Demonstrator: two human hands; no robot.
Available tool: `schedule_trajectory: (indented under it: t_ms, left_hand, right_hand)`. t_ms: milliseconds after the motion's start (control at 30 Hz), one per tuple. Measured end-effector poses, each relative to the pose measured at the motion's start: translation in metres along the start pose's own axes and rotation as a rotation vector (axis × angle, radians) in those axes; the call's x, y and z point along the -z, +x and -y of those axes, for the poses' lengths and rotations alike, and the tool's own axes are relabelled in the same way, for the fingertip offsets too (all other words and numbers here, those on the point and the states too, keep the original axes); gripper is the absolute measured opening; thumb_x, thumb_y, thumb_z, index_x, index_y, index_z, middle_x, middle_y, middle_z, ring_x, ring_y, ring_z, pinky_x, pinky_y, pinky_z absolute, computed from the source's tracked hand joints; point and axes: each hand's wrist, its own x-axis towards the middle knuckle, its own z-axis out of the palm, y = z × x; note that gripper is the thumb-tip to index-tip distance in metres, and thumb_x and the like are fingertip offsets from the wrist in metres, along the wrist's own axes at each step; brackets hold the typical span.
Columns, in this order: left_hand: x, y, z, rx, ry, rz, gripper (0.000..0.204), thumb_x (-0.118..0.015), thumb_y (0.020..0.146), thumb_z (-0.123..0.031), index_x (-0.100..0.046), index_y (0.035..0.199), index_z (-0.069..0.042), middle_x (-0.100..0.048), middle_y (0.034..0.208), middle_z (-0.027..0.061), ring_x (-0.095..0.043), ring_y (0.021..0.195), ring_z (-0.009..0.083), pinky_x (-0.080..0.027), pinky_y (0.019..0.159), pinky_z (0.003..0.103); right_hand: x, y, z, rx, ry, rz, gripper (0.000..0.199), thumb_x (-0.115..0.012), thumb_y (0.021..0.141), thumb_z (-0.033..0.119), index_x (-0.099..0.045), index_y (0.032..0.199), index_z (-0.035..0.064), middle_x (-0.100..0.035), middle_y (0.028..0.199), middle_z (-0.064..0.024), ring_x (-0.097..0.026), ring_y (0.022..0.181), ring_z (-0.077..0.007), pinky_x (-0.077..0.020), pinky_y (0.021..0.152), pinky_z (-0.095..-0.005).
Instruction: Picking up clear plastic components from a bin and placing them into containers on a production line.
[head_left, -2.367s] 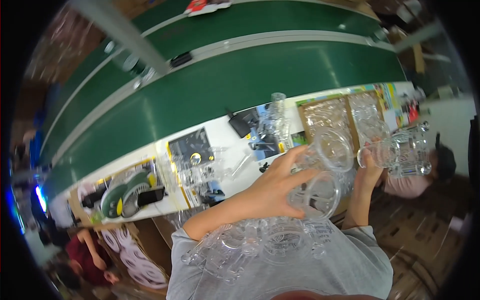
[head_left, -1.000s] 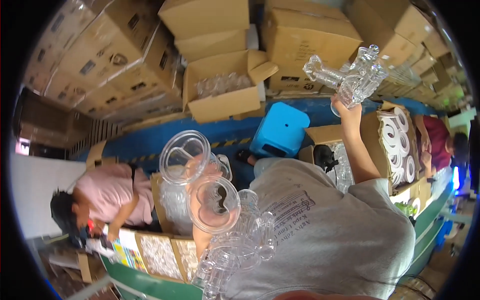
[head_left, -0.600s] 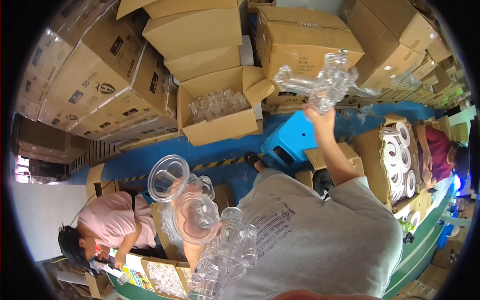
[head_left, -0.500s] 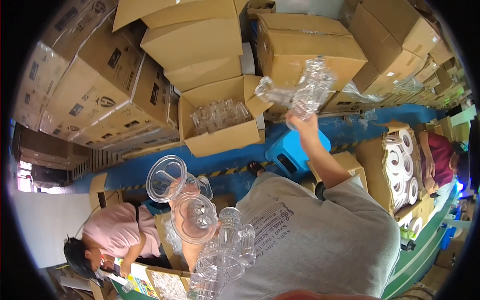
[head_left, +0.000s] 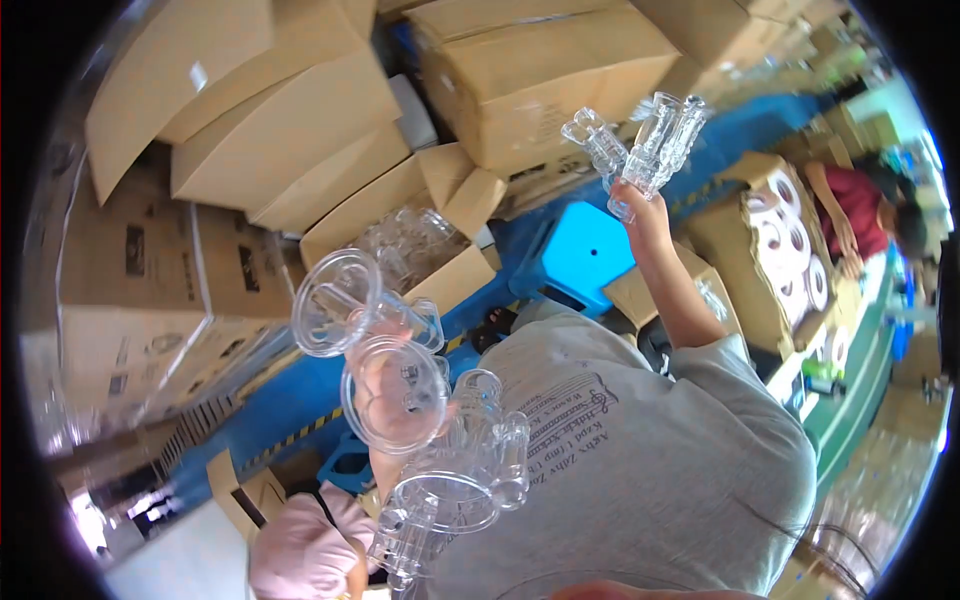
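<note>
My left hand (head_left: 383,385) is closed round several clear plastic pieces (head_left: 470,470) with round flared rims and tube-like arms. They stick out above and below the hand, which shows partly through the clear plastic. My right arm is stretched out to the right. Its hand (head_left: 640,207) grips a bunch of clear plastic tube pieces (head_left: 660,145), fanned upward from the fist. An open carton (head_left: 455,290) holding a heap of similar clear pieces (head_left: 405,245) lies beyond my left hand.
A blue stool (head_left: 580,258) stands on the blue floor below my right hand. Large cartons (head_left: 560,90) are stacked at the back and left. At right, a carton holds white rolls (head_left: 790,235), beside a person in dark red (head_left: 850,210). Another person in pink (head_left: 305,550) is at lower left.
The view has turned, so the cartons and the person in pink sit lower and tilted. The right hand's bunch has swung and now fans upward. Both hands keep their hold.
</note>
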Motion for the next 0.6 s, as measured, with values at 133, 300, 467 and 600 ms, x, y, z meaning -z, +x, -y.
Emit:
schedule_trajectory:
  t_ms: [133, 300, 467, 600]
  left_hand:
    - [-0.023, 0.121, -0.039, -0.806, 0.204, -0.103, 0.052, -0.074, 0.062, -0.012, -0.055, 0.109, 0.002, -0.057, 0.108, 0.0139, -0.053, 0.100, 0.0268, -0.040, 0.089, 0.036]
    - [-0.036, 0.195, -0.029, -1.568, 0.223, -0.132, 0.067, -0.080, 0.047, -0.016, -0.056, 0.107, 0.002, -0.055, 0.107, 0.0159, -0.052, 0.103, 0.0344, -0.036, 0.095, 0.043]
    - [-0.031, 0.195, -0.038, -1.482, 0.415, -0.082, 0.080, -0.076, 0.067, -0.032, -0.034, 0.129, -0.005, -0.034, 0.131, 0.0132, -0.033, 0.123, 0.0315, -0.026, 0.104, 0.056]
    - [-0.053, 0.208, -0.064, -1.476, 0.275, -0.219, 0.073, -0.078, 0.056, -0.026, -0.046, 0.117, 0.000, -0.046, 0.118, 0.0149, -0.042, 0.112, 0.0333, -0.032, 0.099, 0.050]
  right_hand:
    - [0.020, -0.003, 0.003, -0.012, -0.008, -0.051, 0.033, -0.065, 0.070, 0.006, -0.055, 0.101, 0.0013, -0.058, 0.091, -0.0055, -0.056, 0.083, -0.0155, -0.0428, 0.075, -0.0294]
    - [0.042, -0.021, 0.021, 0.102, -0.094, -0.189, 0.039, -0.065, 0.072, 0.005, -0.053, 0.109, 0.0028, -0.057, 0.102, -0.0054, -0.055, 0.096, -0.0170, -0.0421, 0.083, -0.0299]
    - [0.030, 0.010, 0.017, 0.199, -0.080, -0.216, 0.035, -0.068, 0.069, 0.008, -0.057, 0.102, 0.0023, -0.060, 0.090, -0.0025, -0.056, 0.082, -0.0123, -0.0429, 0.076, -0.0278]
    - [0.024, 0.062, 0.020, 0.246, -0.071, -0.159, 0.037, -0.069, 0.068, 0.008, -0.056, 0.103, 0.0021, -0.060, 0.091, -0.0030, -0.056, 0.082, -0.0120, -0.0436, 0.074, -0.0266]
